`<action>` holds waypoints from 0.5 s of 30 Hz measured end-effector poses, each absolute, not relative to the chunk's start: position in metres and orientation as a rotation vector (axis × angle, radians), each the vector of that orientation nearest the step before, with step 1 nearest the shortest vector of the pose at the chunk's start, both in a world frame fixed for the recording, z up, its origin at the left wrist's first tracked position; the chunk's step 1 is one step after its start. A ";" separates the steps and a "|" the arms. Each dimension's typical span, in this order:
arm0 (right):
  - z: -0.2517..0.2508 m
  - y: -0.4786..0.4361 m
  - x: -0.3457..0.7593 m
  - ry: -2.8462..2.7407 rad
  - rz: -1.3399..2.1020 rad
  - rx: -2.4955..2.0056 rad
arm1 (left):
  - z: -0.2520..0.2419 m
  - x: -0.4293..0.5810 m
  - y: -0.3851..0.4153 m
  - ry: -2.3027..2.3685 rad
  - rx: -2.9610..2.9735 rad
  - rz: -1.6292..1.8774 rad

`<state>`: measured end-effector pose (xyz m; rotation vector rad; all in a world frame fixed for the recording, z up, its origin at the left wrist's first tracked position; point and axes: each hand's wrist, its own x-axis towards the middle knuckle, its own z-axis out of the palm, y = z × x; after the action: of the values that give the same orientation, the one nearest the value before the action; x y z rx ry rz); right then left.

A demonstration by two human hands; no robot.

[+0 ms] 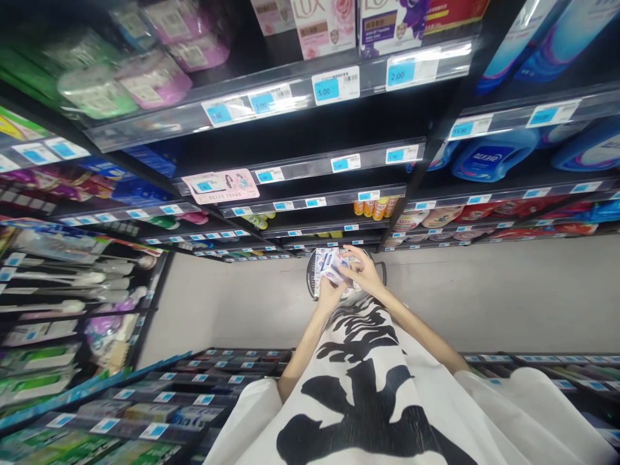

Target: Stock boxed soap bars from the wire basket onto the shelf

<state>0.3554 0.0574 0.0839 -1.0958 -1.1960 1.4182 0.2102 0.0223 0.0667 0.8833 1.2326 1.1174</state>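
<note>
Low in front of me, both hands meet on a small white and blue packet (330,265). My left hand (330,294) grips it from below with fingers curled. From the right, my right hand (363,271) rests on top of it, fingers bent around its edge. Just beyond the hands stands a dark wire basket (310,279) on the floor, mostly hidden by them. My white shirt with black markings (363,387) fills the bottom of the view.
Black store shelves (300,161) with blue price tags rise ahead, holding soap boxes (323,26), blue detergent bottles (489,158) and small yellow cans (375,208). More racks of goods (58,290) line the left. Pale grey floor (508,297) lies between the shelves.
</note>
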 end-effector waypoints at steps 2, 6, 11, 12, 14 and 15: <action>0.082 0.060 0.358 -1.166 1.343 -1.081 | 0.072 0.211 0.023 1.134 0.678 1.201; 0.075 0.066 0.364 -1.081 1.251 -1.165 | 0.086 0.210 0.026 0.955 0.406 1.287; 0.069 0.068 0.364 -1.128 1.462 -1.159 | 0.093 0.210 0.030 0.915 0.343 1.335; 0.070 0.068 0.363 -1.142 1.502 -1.148 | 0.093 0.210 0.031 0.916 0.335 1.341; 0.071 0.067 0.362 -1.149 1.544 -1.136 | 0.091 0.210 0.031 0.915 0.313 1.350; 0.072 0.067 0.362 -1.149 1.552 -1.135 | 0.090 0.211 0.031 0.911 0.300 1.354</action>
<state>0.3616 0.0666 0.0717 -1.1350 -1.1491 1.5516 0.2108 0.0306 0.0905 0.2999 0.9110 1.3543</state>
